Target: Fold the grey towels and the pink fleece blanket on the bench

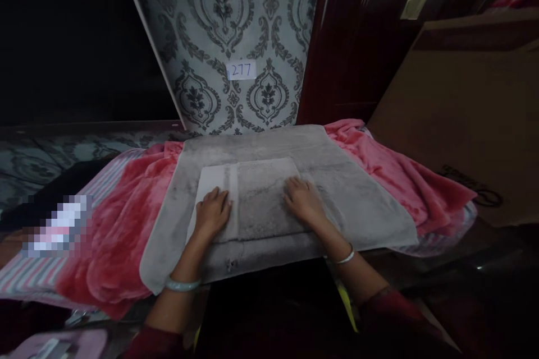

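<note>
Damask wall (263, 22), fuzzy grey blanket (366, 205), folded plush rectangle (259, 196), hands (213, 212) (304, 201) spread loosely atop.

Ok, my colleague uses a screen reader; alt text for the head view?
A person's left hand and right hand rest on a folded grey plush cloth, atop a larger grey plush sheet. Crumpled pink plush fabric flanks it; patterned grey wallpaper behind.

A folded grey towel (261, 196) lies on a grey plush mat (366, 202), nearer its front edge than its back. The left hand (213, 211) rests flat on the towel's pale band, the right hand (304, 200) at its right side. Pink plush fabric (126, 219) flanks the mat's left and right edges; beyond its back edge, damask wallpaper (267, 95) bears a paper label (241, 70) reading 277.
</note>
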Demonstrator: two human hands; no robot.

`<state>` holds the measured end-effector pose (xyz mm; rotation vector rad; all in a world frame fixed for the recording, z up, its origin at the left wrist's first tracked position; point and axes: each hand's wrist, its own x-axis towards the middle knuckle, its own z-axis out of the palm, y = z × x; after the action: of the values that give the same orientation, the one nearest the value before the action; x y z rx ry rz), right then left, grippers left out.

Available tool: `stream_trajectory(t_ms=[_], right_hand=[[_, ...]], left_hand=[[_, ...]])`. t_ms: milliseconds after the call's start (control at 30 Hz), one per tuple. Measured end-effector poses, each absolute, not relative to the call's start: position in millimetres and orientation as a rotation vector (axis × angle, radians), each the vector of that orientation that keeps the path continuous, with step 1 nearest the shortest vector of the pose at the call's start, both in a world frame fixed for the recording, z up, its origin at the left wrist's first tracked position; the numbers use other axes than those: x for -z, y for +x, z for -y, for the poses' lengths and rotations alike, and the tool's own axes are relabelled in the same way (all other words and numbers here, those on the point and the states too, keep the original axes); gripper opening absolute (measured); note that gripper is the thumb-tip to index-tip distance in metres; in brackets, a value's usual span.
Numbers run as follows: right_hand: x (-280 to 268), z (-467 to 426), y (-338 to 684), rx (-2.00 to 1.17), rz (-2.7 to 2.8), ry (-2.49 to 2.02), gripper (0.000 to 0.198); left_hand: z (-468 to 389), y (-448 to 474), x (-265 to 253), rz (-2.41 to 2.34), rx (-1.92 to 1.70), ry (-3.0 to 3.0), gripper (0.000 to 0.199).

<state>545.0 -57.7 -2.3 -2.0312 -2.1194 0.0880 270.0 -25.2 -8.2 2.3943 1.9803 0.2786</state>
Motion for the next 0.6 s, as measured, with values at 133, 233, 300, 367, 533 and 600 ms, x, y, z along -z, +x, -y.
stream_trajectory(t_ms=[133,233,300,367,533,600], right_hand=[[-23,13,492,-0.172,2.265,-1.8,0.061],[-25,-20,452,-0.207,2.333,-1.71,0.059],[-17,-35,435,-0.197,2.339,-1.693,0.057],[-5,-46,429,-0.166,2.353,-1.67,0.056],[10,-65,461,-0.063,2.294,-1.738,0.055],[8,-69,486,-0.053,2.193,-1.885,0.054]], left_hand=[[-18,275,-15,-1.988,-0.411,2.395,0.051],[-40,285,-10,-2.057,-0.352,2.347,0.054],[-47,290,2,-2.093,-0.322,2.343,0.058],[-49,290,15,-2.116,-0.331,2.361,0.06],[-55,284,27,-2.091,-0.362,2.359,0.061],[-58,283,26,-2.077,-0.383,2.357,0.061]])
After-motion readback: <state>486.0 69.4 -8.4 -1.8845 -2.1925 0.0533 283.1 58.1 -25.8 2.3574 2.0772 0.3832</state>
